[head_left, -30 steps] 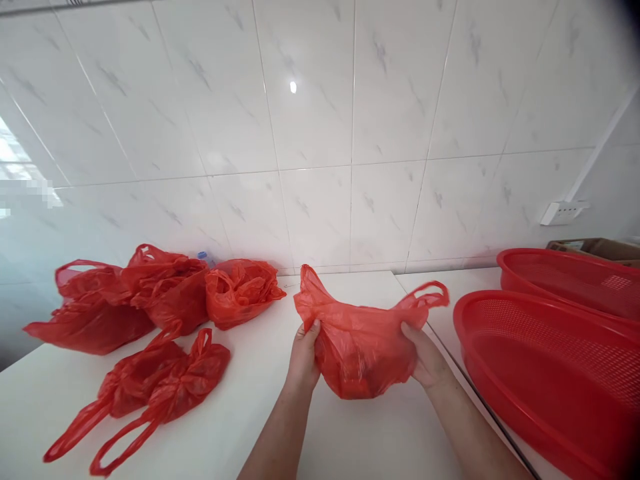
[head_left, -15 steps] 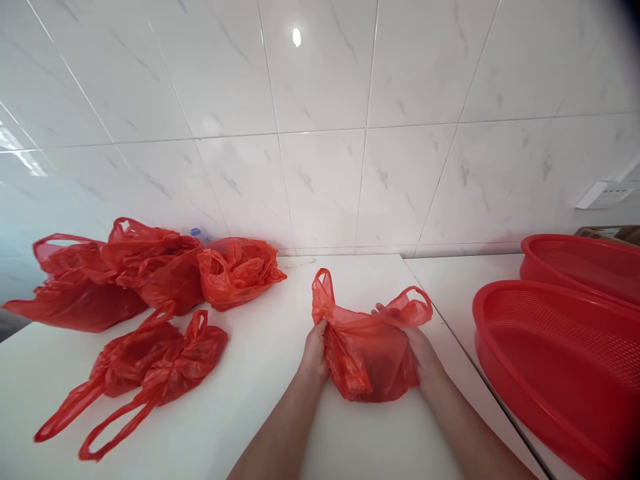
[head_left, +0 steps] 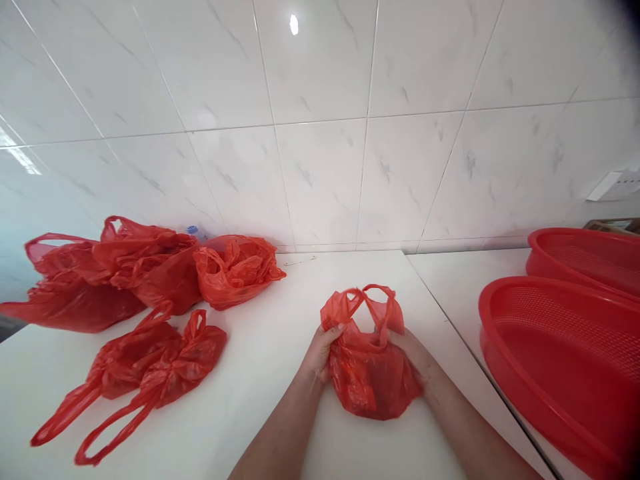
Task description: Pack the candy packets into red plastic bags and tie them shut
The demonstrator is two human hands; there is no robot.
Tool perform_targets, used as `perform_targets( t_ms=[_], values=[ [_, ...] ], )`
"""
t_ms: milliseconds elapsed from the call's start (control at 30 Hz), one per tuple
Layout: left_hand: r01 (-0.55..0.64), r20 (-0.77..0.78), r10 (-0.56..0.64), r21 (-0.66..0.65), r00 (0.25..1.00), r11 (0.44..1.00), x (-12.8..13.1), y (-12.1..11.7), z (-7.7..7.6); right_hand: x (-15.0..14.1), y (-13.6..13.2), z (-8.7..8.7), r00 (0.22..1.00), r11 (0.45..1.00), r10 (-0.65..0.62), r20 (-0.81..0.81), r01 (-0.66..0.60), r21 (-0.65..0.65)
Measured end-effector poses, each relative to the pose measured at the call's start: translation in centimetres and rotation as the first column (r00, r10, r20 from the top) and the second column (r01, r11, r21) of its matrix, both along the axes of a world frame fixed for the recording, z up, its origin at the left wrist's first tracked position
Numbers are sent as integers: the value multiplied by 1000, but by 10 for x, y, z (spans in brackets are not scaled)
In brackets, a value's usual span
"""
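Observation:
A red plastic carrier bag [head_left: 373, 373] stands on the white table, its two loop handles upright and leaning towards each other. Something bulky fills its lower part, but the thin plastic hides what it is. My left hand [head_left: 323, 350] grips the bag's left side below the handle, thumb in front. On the other side my right hand [head_left: 407, 347] holds it just under the right handle, with most of its fingers hidden behind the plastic.
Two knotted red bags [head_left: 175, 363] lie on the left of the white table [head_left: 270, 400]. Behind them several fuller red bags [head_left: 150, 267] rest near the tiled wall [head_left: 320, 180]. Two red plastic baskets [head_left: 505, 293] stand at the right, beyond a table seam.
My hands have come closer together, gathering the bag's sides inward. Its handles, spread apart before, now stand up near each other. The view has tilted down a little.

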State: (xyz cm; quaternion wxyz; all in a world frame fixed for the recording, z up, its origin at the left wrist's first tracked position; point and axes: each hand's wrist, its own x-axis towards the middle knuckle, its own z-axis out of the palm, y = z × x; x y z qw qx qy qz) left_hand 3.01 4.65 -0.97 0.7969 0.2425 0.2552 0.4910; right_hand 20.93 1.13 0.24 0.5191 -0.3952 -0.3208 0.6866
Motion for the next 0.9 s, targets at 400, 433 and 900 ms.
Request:
perform_targets(
  t_ms=[400,433,900],
  values=[
    [97,61,-90,-115,994,989,3,0,2,7,3,-15,878,992,54,-476,-102,-76],
    [104,77,-95,-120,993,987,3,0,2,5,2,-14,870,991,69,-488,-114,-63],
    [61,-46,-69,-150,997,987,6,6,-1,-25,-14,17,978,967,208,-35,-199,161]
  ],
)
